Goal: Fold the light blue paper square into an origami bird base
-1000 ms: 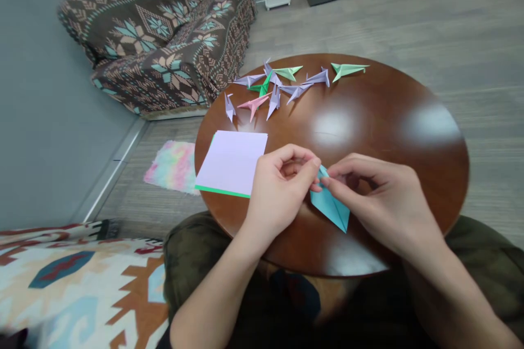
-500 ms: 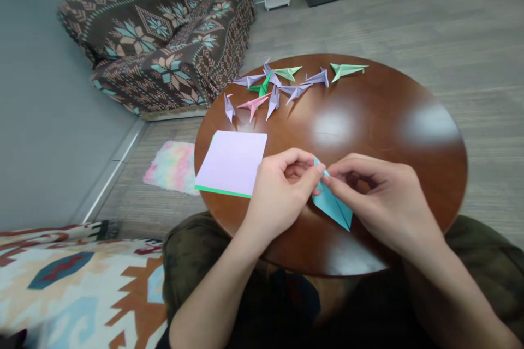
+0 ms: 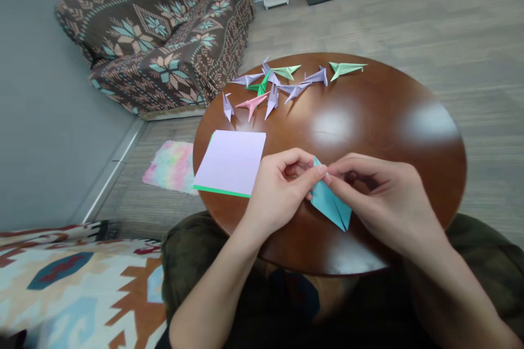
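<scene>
A folded piece of light blue origami paper [image 3: 331, 204] is held just above the near part of the round table. My left hand [image 3: 286, 185] pinches its upper left edge between thumb and fingers. On the other side my right hand [image 3: 376, 191] pinches the same paper, and the two thumb tips almost meet at its upper part. The paper's lower point faces me, with a crease line running toward it. My fingers hide the upper part of the folds.
A stack of square paper [image 3: 233, 161], lilac on top with a green edge below, lies left on the brown round table [image 3: 393, 120]. Several folded paper cranes in lilac, green and pink [image 3: 252, 104] stand at the far left. A covered sofa [image 3: 164, 38] is beyond.
The blue paper has tilted slightly, its lower point shifting a little left. Both hands keep their pinch in nearly the same place.
</scene>
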Demonstrator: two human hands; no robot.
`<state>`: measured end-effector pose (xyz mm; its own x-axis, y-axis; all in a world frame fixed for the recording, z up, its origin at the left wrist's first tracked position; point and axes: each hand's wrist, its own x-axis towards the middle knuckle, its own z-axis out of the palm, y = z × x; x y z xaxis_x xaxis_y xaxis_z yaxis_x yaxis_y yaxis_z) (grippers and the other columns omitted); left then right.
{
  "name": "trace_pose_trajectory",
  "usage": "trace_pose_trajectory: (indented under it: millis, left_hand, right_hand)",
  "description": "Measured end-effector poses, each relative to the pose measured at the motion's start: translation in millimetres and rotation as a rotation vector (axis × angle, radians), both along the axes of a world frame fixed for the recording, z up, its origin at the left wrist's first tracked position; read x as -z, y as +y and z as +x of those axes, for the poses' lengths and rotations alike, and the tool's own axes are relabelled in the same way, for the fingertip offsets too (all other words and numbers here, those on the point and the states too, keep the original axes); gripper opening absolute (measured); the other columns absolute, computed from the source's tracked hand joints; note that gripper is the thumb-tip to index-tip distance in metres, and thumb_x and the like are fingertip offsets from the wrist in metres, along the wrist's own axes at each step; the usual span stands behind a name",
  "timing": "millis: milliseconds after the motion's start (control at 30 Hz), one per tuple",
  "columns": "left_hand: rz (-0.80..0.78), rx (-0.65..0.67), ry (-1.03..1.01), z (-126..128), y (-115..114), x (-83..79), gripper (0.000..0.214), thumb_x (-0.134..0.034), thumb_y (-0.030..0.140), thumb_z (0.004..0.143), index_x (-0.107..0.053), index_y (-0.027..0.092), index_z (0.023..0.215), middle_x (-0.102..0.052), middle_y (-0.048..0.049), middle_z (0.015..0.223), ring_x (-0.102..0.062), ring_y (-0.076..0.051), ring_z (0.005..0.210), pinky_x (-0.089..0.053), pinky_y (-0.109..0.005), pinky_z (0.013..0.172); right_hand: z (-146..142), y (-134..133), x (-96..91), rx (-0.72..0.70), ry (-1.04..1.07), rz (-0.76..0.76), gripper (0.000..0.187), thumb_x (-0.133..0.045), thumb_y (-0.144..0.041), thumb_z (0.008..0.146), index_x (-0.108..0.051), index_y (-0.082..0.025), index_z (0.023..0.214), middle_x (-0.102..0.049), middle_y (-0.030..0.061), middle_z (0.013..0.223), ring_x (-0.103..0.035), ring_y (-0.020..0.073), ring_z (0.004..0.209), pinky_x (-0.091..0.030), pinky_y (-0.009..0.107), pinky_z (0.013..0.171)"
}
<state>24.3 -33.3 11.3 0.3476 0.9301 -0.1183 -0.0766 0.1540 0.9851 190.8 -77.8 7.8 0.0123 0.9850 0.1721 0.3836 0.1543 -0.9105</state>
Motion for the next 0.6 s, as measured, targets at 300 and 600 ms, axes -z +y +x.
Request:
trace_pose_trajectory:
  millis: [300, 600]
  left_hand:
    - [-0.044, -0.019, -0.065, 0.9, 2.2, 5.6, 0.033, -0.086, 0.044, 0.082, -0.071, 0.014, 0.076, -0.06, 0.0035, 0.055, -0.051, -0.006, 0.046, -0.047, -0.019, 0.05]
    - [-0.057, -0.002, -0.037, -1.3, 1.8, 2.5, 0.029, -0.089, 0.037, 0.079, -0.074, 0.012, 0.081, -0.065, 0.0012, 0.06, -0.056, -0.007, 0.049, -0.049, -0.018, 0.05]
  right_hand:
    - [2.0, 2.6, -0.3, -0.018, 0.092, -0.107, 0.015, -0.073, -0.027, 0.09, -0.08, -0.019, 0.08, -0.076, 0.004, 0.077, -0.061, 0.0156, 0.064, -0.045, 0.028, 0.057]
    - [3.9, 2.0, 2.0, -0.016, 0.146, -0.128, 0.008, -0.079, -0.026, 0.085, -0.08, -0.019, 0.08, -0.075, 0.0026, 0.075, -0.06, 0.0148, 0.063, -0.045, 0.027, 0.057]
